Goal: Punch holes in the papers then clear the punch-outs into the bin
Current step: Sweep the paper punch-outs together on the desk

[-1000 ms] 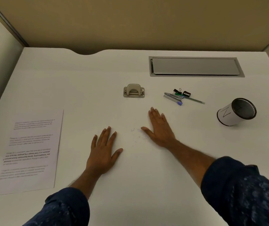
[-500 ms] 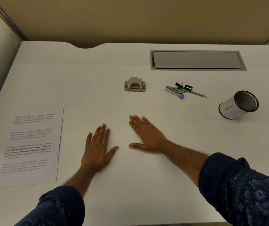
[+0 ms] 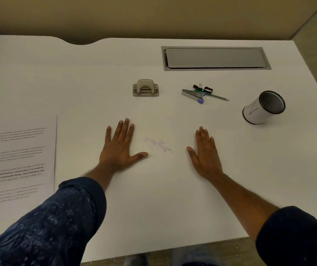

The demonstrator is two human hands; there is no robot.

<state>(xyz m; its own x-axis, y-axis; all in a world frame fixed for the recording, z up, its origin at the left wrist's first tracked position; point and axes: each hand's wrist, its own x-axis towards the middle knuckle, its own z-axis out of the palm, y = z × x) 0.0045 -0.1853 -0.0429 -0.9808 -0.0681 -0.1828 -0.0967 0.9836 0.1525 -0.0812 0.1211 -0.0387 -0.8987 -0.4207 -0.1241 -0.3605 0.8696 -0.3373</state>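
My left hand (image 3: 120, 146) and my right hand (image 3: 205, 153) lie flat on the white desk (image 3: 153, 208), palms down, fingers spread, holding nothing. Between them lies a small scatter of pale paper punch-outs (image 3: 158, 145). A metal hole punch (image 3: 145, 87) stands beyond the hands, near the desk's middle. A printed sheet of paper (image 3: 17, 166) lies at the left edge. A small cylindrical bin (image 3: 263, 107), white with a black mesh inside and a drawn mark on its side, lies tipped at the right.
A stapler, binder clips and a pen (image 3: 201, 92) are bunched right of the punch. A grey cable hatch (image 3: 215, 58) is set into the desk at the back right. A tan partition runs behind the desk.
My right hand swept left across the punch-outs, then drew back to the right, uncovering the scatter. My left hand stayed flat. The view shifted.
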